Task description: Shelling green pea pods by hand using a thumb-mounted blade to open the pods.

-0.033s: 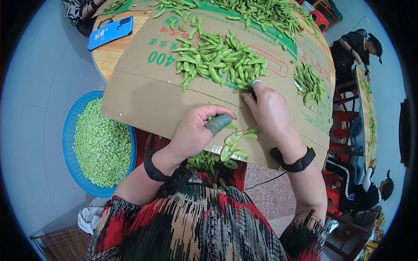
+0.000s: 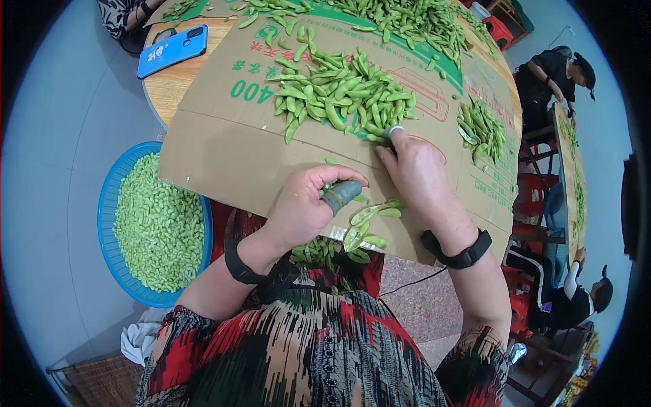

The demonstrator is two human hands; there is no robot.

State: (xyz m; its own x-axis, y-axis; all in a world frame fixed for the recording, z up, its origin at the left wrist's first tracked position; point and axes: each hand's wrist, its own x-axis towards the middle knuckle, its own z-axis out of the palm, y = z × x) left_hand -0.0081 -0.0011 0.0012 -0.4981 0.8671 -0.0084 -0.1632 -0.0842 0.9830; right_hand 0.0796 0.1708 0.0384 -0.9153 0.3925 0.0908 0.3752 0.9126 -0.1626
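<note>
My left hand (image 2: 303,203) is curled above the cardboard, a grey-green sleeve (image 2: 342,195) with a yellowish band covering one digit. A bit of green shows between its fingers, too hidden to name. At the near right edge of a pile of green soybean pods (image 2: 339,95), the fingers of my right hand (image 2: 422,175) are pinched together. A dark covering with a pale rim (image 2: 394,129) shows at their tips; whether a pod is gripped there is hidden. Between my wrists lie split pods (image 2: 363,216) near the cardboard's edge.
The flattened cardboard (image 2: 224,146) covers a round wooden table. Left and lower stands a blue basket (image 2: 108,264) of shelled beans (image 2: 159,224). More pods lie at right (image 2: 483,129) and far back (image 2: 407,20). A blue phone (image 2: 172,51) rests far left. People sit around other tables at right.
My right fingertips have shifted very slightly left and nearer along the pile's edge, and a pod beside them has moved a little. My left hand has hardly moved.
</note>
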